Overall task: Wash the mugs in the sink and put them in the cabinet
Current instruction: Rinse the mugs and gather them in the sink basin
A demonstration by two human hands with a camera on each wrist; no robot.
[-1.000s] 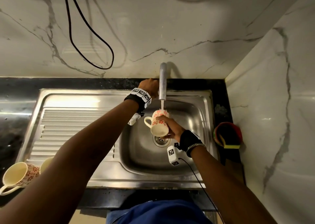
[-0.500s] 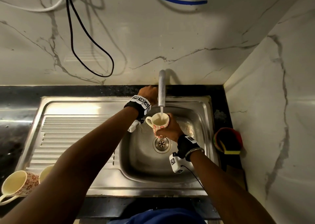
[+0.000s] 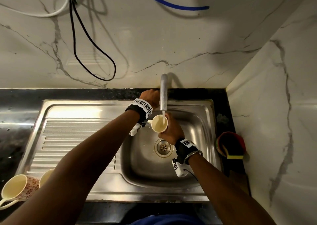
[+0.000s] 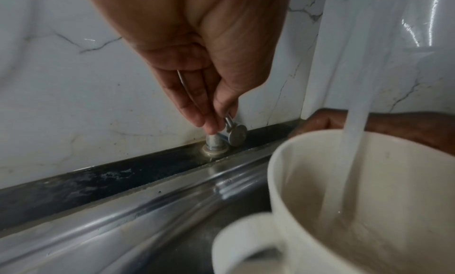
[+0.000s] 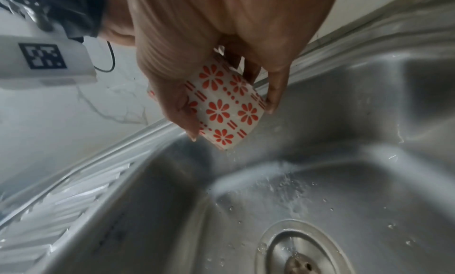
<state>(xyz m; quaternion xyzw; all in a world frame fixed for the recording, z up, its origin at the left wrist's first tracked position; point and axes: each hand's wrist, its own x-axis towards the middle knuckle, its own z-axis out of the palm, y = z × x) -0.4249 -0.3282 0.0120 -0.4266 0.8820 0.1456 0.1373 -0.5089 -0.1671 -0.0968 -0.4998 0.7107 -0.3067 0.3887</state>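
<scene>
My right hand (image 3: 169, 131) grips a white mug with red flowers (image 3: 159, 124) (image 5: 227, 110) upright under the tap spout (image 3: 163, 94), over the sink basin (image 3: 193, 156). Water streams into its mouth (image 4: 352, 190). My left hand (image 3: 150, 97) reaches behind the spout, and its fingertips (image 4: 209, 122) pinch the small metal tap lever (image 4: 232, 129) at the wall. Two more mugs (image 3: 16, 188) (image 3: 46, 175) lie on the drainboard's near left corner, partly behind my left forearm. No cabinet is in view.
The ribbed steel drainboard (image 3: 72, 139) fills the left. A red holder with a yellow-green sponge (image 3: 231, 146) sits on the black counter to the right of the basin. Marble walls close the back and right; cables (image 3: 82, 41) hang on the back wall.
The mug turned from tilted on its side to upright with its mouth under the stream and rose closer to the spout. My left hand stayed on the tap lever.
</scene>
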